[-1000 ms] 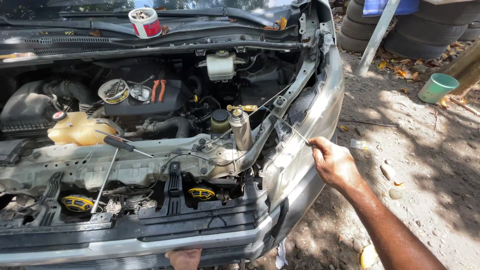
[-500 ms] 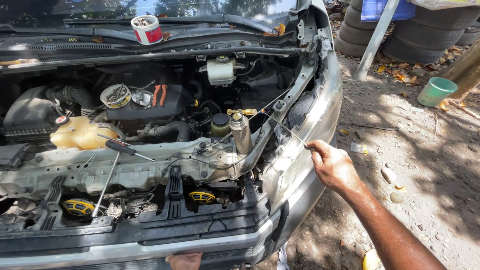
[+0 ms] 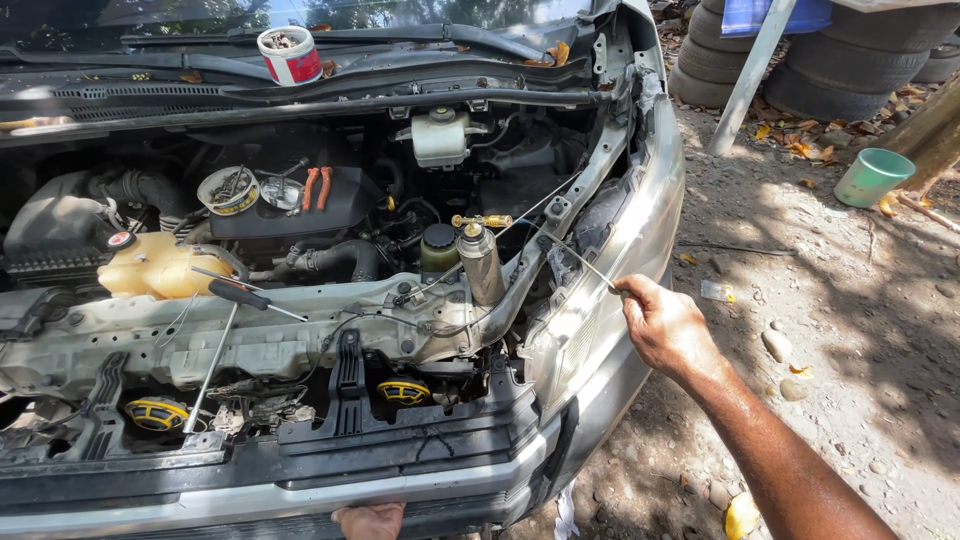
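The left hand [image 3: 368, 520] rests against the bumper's [image 3: 300, 495] lower edge, its grip hidden. The right hand [image 3: 665, 325] pinches a thin wire [image 3: 570, 255] closed between fingertips; beyond the grip it runs into the engine bay, so it is best pulled steadily along its own line to avoid snagging the metal canister [image 3: 482, 265].

red and white tin [image 3: 290, 55] of small parts up by the windscreen. round metal dish [image 3: 228, 190] with bits on black engine cover, red-handled pliers [image 3: 317, 187] just beside. yellowish coolant tank [image 3: 160, 268] at left. green plastic cup [image 3: 871, 177] on dirt ground, stacked tyres [image 3: 850, 60] behind.
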